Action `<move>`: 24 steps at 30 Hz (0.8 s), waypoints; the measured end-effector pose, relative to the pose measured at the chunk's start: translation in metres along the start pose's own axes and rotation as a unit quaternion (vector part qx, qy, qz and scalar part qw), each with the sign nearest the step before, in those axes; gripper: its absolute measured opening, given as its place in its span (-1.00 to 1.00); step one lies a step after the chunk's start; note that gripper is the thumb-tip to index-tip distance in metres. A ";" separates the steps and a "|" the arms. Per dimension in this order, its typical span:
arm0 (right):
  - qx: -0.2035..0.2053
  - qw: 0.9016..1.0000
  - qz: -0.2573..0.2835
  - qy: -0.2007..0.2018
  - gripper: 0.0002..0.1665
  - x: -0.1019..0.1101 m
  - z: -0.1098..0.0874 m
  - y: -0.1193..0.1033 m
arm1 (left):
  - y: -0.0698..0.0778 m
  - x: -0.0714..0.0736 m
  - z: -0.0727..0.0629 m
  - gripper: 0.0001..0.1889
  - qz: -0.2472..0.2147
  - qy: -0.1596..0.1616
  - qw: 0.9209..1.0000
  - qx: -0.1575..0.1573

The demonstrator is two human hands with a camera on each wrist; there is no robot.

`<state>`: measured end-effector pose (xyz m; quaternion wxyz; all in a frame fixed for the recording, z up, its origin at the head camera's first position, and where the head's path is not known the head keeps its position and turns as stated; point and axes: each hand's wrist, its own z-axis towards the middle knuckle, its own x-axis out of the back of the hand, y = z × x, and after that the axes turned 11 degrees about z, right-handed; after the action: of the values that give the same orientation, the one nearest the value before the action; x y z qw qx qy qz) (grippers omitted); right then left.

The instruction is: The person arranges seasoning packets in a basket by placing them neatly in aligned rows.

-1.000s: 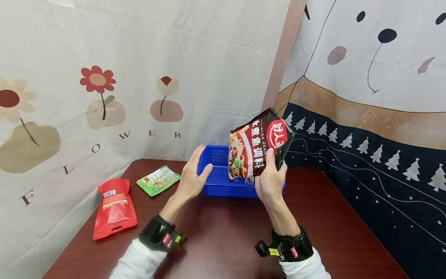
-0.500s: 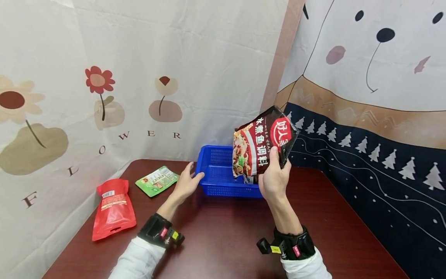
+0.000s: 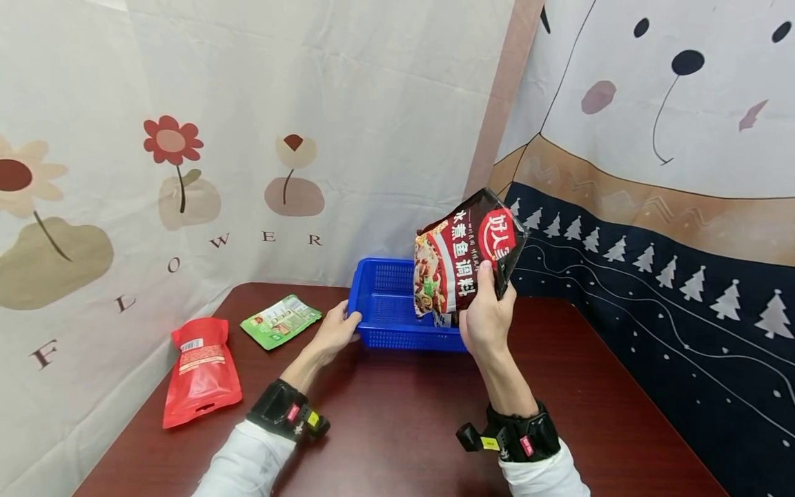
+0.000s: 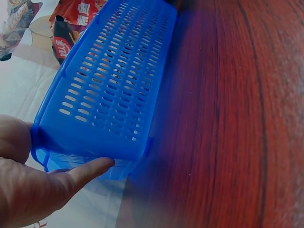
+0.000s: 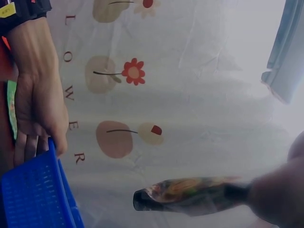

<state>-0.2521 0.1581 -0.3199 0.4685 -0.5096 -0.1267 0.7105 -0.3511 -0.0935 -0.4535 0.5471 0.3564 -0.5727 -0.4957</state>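
My right hand (image 3: pixel 488 314) grips a dark seasoning packet (image 3: pixel 442 269) with a red round logo and a food picture. Its thumb lies on the printed front, and the packet is tilted above the basket's right half. The right wrist view shows this packet (image 5: pixel 194 194) nearly edge-on. A blue plastic basket (image 3: pixel 404 338) with slotted walls stands at the back of the table. At its left end, my left hand (image 3: pixel 335 331) holds the basket, with the thumb (image 4: pixel 90 172) against the end wall. Part of a white and dark item (image 3: pixel 442 319) shows inside, below the packet.
On the left of the brown table (image 3: pixel 397 421) lie a green pouch (image 3: pixel 281 322) and, nearer, a red bag (image 3: pixel 203 373). Printed cloth (image 3: pixel 373 138) hangs right behind the table, and a dark cloth with trees (image 3: pixel 652 310) borders the right side.
The left hand has lowered from above the basket's left corner and taken hold of its end. My right hand, with the seasoning packet, has shifted slightly right. The pouch and bag have stayed put.
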 end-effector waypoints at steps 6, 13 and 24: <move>-0.004 1.000 -0.007 0.003 -0.45 -0.001 0.002 0.001 | -0.001 -0.001 0.000 -0.40 0.008 0.008 1.000 0.000; 0.002 1.000 -0.015 0.006 -0.46 -0.002 0.010 0.006 | -0.002 -0.003 0.002 -0.43 0.007 0.024 1.000 -0.003; -0.009 0.997 -0.076 -0.028 -0.42 -0.003 0.037 0.023 | 0.000 -0.003 -0.001 -0.43 -0.003 0.025 1.000 0.004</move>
<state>-0.2954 0.1546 -0.3164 0.5129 -0.4826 -0.1849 0.6855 -0.3499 -0.0904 -0.4547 0.5585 0.3726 -0.5596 -0.4860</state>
